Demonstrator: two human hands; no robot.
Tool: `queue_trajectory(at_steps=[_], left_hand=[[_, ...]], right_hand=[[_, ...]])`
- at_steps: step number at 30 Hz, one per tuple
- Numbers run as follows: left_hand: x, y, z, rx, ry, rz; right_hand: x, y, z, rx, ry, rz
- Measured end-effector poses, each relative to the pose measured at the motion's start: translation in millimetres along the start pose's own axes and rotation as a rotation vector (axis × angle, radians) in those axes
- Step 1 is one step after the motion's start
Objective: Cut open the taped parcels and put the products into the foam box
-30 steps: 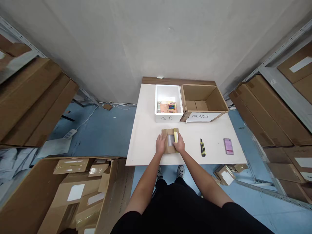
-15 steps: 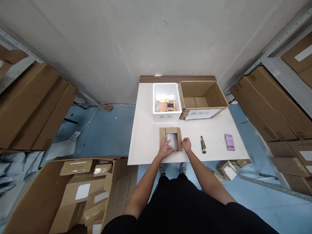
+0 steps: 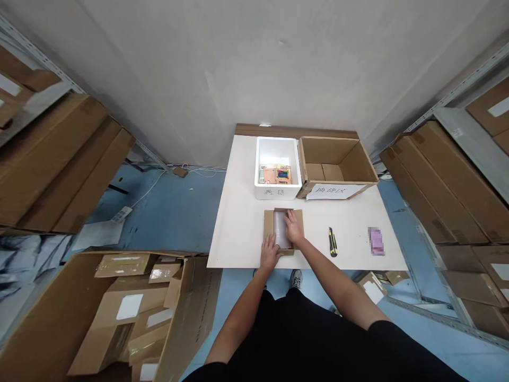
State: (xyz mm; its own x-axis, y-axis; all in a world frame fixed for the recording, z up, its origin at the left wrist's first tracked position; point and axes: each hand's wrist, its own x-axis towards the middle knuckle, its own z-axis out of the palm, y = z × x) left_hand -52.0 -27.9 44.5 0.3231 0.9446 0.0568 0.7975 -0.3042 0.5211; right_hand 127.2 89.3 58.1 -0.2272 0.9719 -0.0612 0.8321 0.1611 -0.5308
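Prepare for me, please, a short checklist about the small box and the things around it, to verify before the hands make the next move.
1. Small box fully on the table: ok, near the front edge.
2. Small box open: ok, the flaps are spread and something pale shows inside.
3. Opening free of hands: not ok, the right hand reaches over it.
4. Left hand at the box: ok, at its near left part.
5. Cutter apart from both hands: ok, it lies to the right.
6. Cutter blade drawn in: cannot tell, too small to see.
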Motion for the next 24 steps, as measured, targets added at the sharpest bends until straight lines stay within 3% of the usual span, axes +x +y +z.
queue_trajectory(at_steps=[5,8,11,14,19,24], left_hand=[[4,-5,2.1,0.022,0.068,-0.001],[4,-18,-7.3,0.051,0.094,-0.008],[-5,-41,-23.3,0.088,0.109,-0.070],[-19,-69,-43.2,0.103,0.104,-0.137],[-37,-101,-71.0,0.084,0.023,-0.147],[-40,-103,-74.8,0.025,-0.004,-0.190]], right_hand=[[42,11,-31,-0.115,-0.220,0.052],[58,0,-29,-0.166,-0.233,0.047],[61,-26,-4,-0.135,-0.143,-0.111],[65,-61,35,-0.072,-0.239,-0.220],[86,-111,94,-0.057,-0.478,-0.091],[92,-122,113,-0.045,-0.536,-0.024]])
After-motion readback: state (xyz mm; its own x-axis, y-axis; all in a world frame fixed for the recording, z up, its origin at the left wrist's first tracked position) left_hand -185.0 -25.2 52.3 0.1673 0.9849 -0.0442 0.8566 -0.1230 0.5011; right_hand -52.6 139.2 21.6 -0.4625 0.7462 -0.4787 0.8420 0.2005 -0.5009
